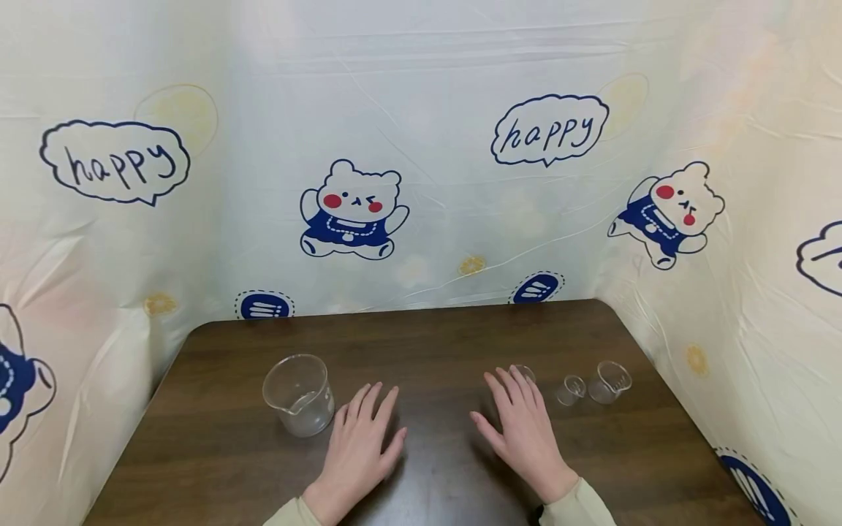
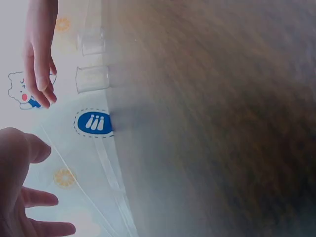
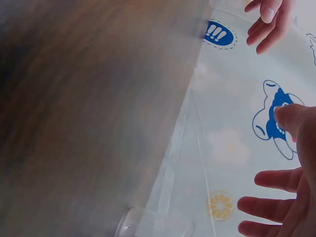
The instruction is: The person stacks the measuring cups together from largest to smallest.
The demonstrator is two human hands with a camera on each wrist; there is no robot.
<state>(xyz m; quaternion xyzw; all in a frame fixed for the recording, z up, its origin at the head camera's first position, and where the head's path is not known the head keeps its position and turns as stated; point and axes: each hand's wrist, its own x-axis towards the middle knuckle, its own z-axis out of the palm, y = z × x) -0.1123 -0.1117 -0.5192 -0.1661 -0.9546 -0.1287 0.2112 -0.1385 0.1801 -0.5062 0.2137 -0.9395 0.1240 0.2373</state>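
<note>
My left hand [image 1: 360,447] hovers over the table with its fingers spread, holding nothing. Just left of it stands a large clear glass beaker [image 1: 300,398], upright, with a pouring lip. Farther right, my right hand [image 1: 524,431] also has its fingers extended and grips nothing. Its fingertips overlap a small clear glass vessel [image 1: 525,373], which is mostly hidden behind them. To the right of that hand are a tiny glass beaker [image 1: 571,391] and a medium one [image 1: 610,382]. Part of a glass rim [image 3: 129,220] shows at the bottom of the right wrist view.
The dark brown wooden table [image 1: 421,343] has rounded far corners. Pale cloth [image 1: 434,95] printed with bears and "happy" bubbles hangs behind it and along both sides.
</note>
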